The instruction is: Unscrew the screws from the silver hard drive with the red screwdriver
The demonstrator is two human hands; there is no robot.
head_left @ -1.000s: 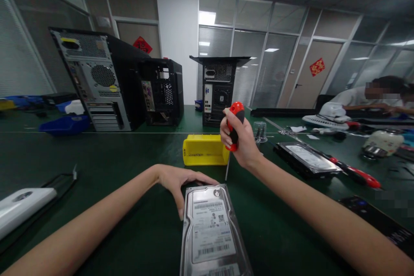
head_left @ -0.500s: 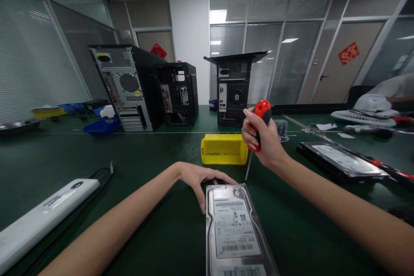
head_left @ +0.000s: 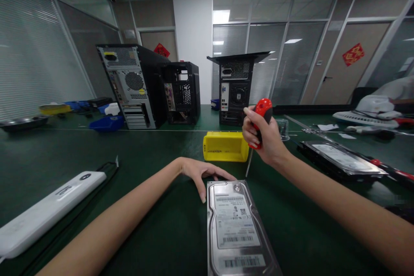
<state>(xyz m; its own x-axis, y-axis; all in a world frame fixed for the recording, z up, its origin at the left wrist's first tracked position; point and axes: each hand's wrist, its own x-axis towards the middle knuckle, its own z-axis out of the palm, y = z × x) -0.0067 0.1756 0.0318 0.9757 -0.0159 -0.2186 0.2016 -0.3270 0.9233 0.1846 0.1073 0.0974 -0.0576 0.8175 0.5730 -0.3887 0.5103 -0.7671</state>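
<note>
A silver hard drive (head_left: 237, 228) lies label up on the green table before me, its near end cut off by the picture's bottom edge. My left hand (head_left: 202, 174) grips its far left corner, with the thumb beside the left edge and the fingers along the far edge, partly hidden behind it. Closed round the red and black handle of a screwdriver (head_left: 263, 108), my right hand (head_left: 263, 133) is raised beyond the drive. The screwdriver's thin shaft points down to the drive's far right corner; whether the tip touches it I cannot tell.
Past my hands stands a yellow bin (head_left: 223, 147), with computer cases (head_left: 152, 90) further back. On the left lie a white power strip (head_left: 54, 205) with a cable and a blue tray (head_left: 106, 124). Another hard drive (head_left: 339, 159) and a white cap (head_left: 375, 108) are at right.
The view has shifted slightly, so the scene sits a little further right. Both hands, the screwdriver and the hard drive keep nearly the same places relative to each other.
</note>
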